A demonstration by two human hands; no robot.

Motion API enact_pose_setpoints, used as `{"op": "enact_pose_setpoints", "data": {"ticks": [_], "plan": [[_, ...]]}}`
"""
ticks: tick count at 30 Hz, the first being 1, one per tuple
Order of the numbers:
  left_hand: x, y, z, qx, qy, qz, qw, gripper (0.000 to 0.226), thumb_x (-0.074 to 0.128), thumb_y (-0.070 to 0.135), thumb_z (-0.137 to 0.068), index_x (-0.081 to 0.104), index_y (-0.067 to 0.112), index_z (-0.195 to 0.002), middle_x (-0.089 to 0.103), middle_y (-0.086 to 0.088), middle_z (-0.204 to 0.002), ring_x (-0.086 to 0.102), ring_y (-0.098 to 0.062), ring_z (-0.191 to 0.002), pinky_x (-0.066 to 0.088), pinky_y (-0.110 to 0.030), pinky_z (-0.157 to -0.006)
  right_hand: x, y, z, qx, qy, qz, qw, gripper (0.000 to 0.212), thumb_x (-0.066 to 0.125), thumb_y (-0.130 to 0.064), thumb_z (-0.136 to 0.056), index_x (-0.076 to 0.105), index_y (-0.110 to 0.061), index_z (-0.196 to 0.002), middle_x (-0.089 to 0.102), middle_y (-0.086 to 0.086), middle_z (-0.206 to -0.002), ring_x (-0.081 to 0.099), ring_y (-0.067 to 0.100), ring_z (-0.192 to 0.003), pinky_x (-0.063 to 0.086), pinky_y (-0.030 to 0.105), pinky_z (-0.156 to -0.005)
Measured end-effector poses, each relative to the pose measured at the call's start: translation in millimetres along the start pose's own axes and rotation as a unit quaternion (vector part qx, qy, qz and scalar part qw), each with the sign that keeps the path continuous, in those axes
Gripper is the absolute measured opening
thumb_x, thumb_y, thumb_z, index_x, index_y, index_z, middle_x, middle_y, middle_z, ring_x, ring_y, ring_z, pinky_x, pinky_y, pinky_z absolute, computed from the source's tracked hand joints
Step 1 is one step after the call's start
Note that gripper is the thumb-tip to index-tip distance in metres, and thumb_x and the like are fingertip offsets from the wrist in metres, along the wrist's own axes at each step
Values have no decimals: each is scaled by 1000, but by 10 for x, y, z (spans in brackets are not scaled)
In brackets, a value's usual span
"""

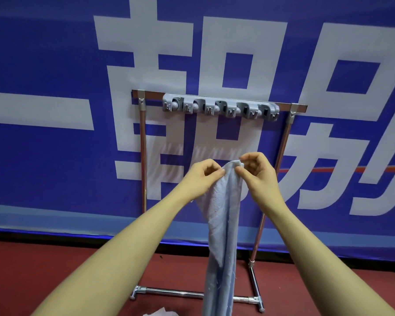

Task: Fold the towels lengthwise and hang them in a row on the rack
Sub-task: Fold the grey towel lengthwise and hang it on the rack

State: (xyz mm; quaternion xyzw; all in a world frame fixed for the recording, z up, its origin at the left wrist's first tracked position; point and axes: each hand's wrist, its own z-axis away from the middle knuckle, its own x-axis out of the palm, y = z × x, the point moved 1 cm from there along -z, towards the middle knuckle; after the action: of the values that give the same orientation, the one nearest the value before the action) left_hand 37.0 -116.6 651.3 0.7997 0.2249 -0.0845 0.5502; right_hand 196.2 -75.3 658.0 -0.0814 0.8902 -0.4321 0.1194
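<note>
Hands were both pinching the towel (pixel 224 215) top, left hand (pixel 203 176) and right hand (pixel 258 172), just below the rack (pixel 219 108) clips.

one towel held, one rack, two hands

two hands, the left hand (pixel 203 176) and right hand (pixel 258 173), meet near the frame's centre, both pinching the top of one pale blue towel (pixel 224 224) that hangs toward 6 o'clock; one metal rack (pixel 143 156) stands behind, and at 12 o'clock its top bar carries one grey clip strip (pixel 220 107) on which i count five clamp slots, though small parts blur; one bit of white cloth (pixel 162 312) peeks in at 7 o'clock on the red floor (pixel 55 265); one blue banner (pixel 43 156) fills the back
</note>
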Motion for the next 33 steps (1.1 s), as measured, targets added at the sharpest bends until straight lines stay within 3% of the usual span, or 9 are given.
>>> {"op": "enact_pose_setpoints", "data": {"ticks": [3,6,11,18,22,26,33], "plan": [[38,-37,-24,2,32,-48,998,17,55,28,-93,59,18,-79,58,2,-71,50,-11,-66,45,-31,-66,-4,56,31,21,21,4,1000,23,62,1,-88,57,-19,-97,64,-1,-96,62,6,-88,53,18,-80],[61,-7,-37,20,57,-60,996,23,52,29,-94,53,25,-72,51,6,-66,42,-12,-63,39,-32,-63,-6,131,39,74,46,-22,996,17,65,-4,-87,63,-13,-101,68,1,-94,64,6,-86,52,14,-75],[12,66,-76,28,65,-103,992,19,52,29,-94,58,17,-80,60,1,-74,48,-13,-69,48,-40,-70,21,211,47,131,42,-42,990,4,68,-14,-86,70,-14,-89,71,1,-84,64,10,-77,53,19,-71],[-113,40,-75,31,52,-141,988,17,54,27,-94,60,15,-84,58,10,-73,50,-7,-69,42,-24,-65,105,181,12,119,5,-29,993,5,63,-17,-91,60,-15,-87,67,4,-83,60,7,-75,50,15,-67],[-165,-20,-32,15,38,-143,989,17,58,30,-91,62,15,-85,60,12,-78,53,-3,-71,41,-17,-63,100,161,-26,100,42,-40,993,5,65,-9,-88,63,-11,-92,67,-1,-80,62,1,-73,49,12,-68],[-186,-136,24,-9,8,-131,991,20,63,34,-87,61,14,-83,61,8,-78,53,-7,-71,42,-23,-66,95,168,-45,93,59,-62,992,15,65,-8,-88,58,-16,-98,66,-2,-73,62,5,-74,50,12,-73],[-267,-316,139,-26,-29,-167,985,12,57,23,-90,56,13,-95,57,7,-88,52,-10,-79,47,-27,-74,35,202,-35,91,96,-37,990,16,63,-5,-89,62,-13,-102,65,-2,-91,61,5,-84,49,9,-72]]}}
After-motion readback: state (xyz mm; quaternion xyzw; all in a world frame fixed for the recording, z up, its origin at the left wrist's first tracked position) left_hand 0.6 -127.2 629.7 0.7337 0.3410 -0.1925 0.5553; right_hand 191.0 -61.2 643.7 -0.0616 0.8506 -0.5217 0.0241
